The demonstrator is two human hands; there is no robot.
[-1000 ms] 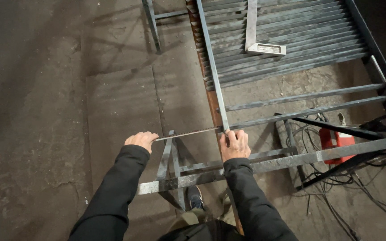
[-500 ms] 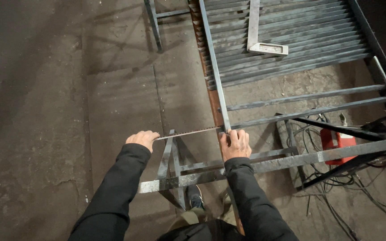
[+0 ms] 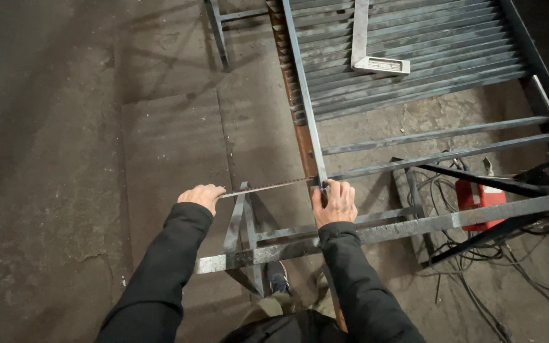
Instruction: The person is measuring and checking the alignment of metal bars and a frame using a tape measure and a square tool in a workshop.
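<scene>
The left hand (image 3: pixel 203 196) is closed around the left end of a thin metal strip (image 3: pixel 268 187). The right hand (image 3: pixel 334 202) presses the strip's other end against the near end of a long steel bar (image 3: pixel 302 95), with fingers curled over the joint – clamped on both pieces.

The strip runs almost level between the two hands, tilted slightly upward toward the right. It spans open air above the concrete floor (image 3: pixel 65 159), passing over the top of a steel trestle (image 3: pixel 244 219).

The long steel bar forms the left edge of a slatted metal gate panel (image 3: pixel 414 57). Two thinner rails (image 3: pixel 433 134) extend rightward from it – bare, with floor visible between them. A metal square (image 3: pixel 370 54) lies flat on the slats, well apart from both hands.

A heavy horizontal beam (image 3: pixel 414 225) crosses just below the wrists. A red welding unit (image 3: pixel 478 200) with loose cables (image 3: pixel 478 279) sits on the floor to the right. Left of the trestle, the floor is open.
</scene>
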